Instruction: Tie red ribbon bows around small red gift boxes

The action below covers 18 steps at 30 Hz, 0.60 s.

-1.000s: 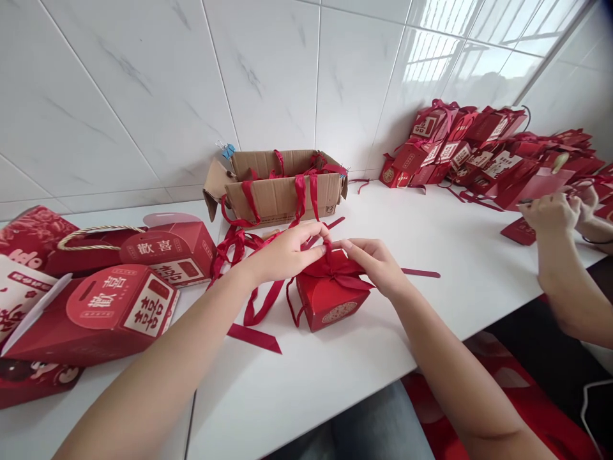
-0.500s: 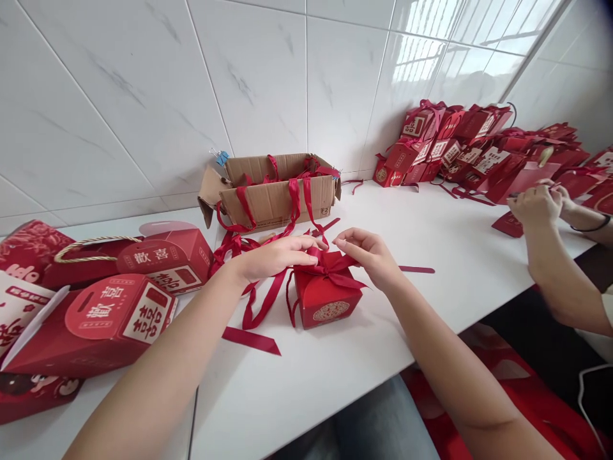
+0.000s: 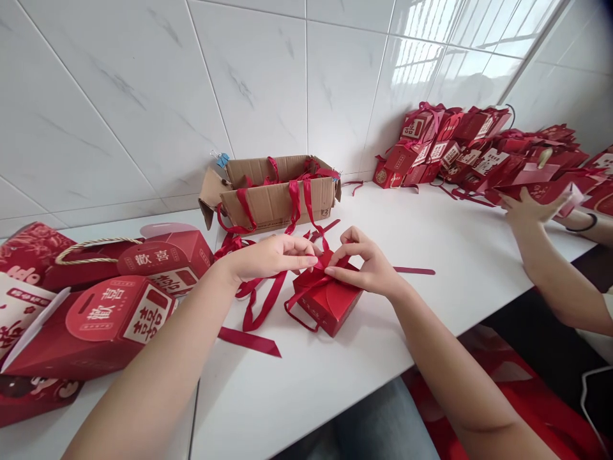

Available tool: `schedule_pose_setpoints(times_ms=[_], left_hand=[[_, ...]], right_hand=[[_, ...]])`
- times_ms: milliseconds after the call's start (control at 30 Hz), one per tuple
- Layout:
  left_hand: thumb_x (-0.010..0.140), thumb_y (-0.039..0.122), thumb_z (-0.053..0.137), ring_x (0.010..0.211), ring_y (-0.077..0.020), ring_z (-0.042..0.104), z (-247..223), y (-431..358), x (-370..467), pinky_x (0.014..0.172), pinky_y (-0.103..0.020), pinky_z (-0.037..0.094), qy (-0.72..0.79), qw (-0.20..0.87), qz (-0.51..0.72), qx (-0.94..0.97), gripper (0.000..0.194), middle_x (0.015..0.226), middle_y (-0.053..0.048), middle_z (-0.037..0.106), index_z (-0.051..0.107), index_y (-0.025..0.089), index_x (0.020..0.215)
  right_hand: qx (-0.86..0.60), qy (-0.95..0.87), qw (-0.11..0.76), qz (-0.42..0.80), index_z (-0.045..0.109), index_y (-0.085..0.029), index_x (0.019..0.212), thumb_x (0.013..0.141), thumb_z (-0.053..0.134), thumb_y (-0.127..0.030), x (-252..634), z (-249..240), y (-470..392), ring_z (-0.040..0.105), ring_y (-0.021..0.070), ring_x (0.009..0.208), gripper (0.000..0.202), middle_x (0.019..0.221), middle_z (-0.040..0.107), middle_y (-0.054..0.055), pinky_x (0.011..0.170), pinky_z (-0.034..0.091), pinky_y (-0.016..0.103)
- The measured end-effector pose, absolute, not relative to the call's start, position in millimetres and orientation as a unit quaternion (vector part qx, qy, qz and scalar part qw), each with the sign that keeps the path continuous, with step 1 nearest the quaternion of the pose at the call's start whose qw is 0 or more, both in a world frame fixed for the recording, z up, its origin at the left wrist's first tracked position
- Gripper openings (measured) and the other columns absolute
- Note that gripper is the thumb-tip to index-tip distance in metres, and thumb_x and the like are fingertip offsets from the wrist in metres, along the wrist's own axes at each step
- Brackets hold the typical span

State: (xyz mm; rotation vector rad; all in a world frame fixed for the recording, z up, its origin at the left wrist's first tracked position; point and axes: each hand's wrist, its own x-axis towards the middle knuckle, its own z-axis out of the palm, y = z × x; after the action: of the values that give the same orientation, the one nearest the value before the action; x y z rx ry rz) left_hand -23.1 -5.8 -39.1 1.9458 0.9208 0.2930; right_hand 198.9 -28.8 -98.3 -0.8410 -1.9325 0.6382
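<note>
In front of me on the white table stands a small red gift box [image 3: 335, 304], with a red ribbon [image 3: 306, 287] tied over its top. My left hand [image 3: 282, 257] is closed at the box's upper left, thumb and fingers pinching the ribbon. On the other side my right hand [image 3: 361, 260] pinches the ribbon too, its thumb just above the lid. The bow's knot is partly hidden behind my fingers. A loop of ribbon hangs down the box's left side.
A cardboard box [image 3: 275, 203] of red ribbons stands by the wall, ribbons trailing out. Larger red gift boxes [image 3: 100, 319] crowd the left. Finished-looking boxes [image 3: 416, 153] are piled at the back right. A co-worker's hands [image 3: 531, 207] hold a red box at right.
The gift box has turned, so its patterned round emblem no longer faces me. Both my hands have closed in on the ribbon. The co-worker's hand has opened out and a red box shows there.
</note>
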Motion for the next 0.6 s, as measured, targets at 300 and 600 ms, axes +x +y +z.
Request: schedule_pose_setpoints(times_ms=[300,600], left_hand=[[0.08,0.055,0.056,0.082,-0.0159,0.055,-40.3,-5.5,-22.0,0.077,-0.029,0.043,0.411,0.461,0.135,0.775,0.036,0.09,-0.001,0.063,0.068,0.021,0.085],[0.078,0.055,0.058,0.082,-0.0187,0.055,-46.1,-7.9,-18.0,0.075,-0.032,0.043,0.431,0.448,0.166,0.766,0.038,0.084,-0.003,0.061,0.068,0.02,0.085]], right_hand=[[-0.247,-0.84,0.436,0.208,0.074,-0.023,0.09,0.077,0.071,-0.023,200.5,-99.4,-30.5,0.042,0.0152,0.079,0.013,0.08,0.038,0.002,0.067,0.043,0.03],[-0.244,-0.85,0.395,0.25,0.073,-0.025,0.098,0.082,0.066,-0.028,198.9,-103.1,-30.0,0.045,0.0133,0.068,0.018,0.077,0.047,0.002,0.063,0.043,0.03]])
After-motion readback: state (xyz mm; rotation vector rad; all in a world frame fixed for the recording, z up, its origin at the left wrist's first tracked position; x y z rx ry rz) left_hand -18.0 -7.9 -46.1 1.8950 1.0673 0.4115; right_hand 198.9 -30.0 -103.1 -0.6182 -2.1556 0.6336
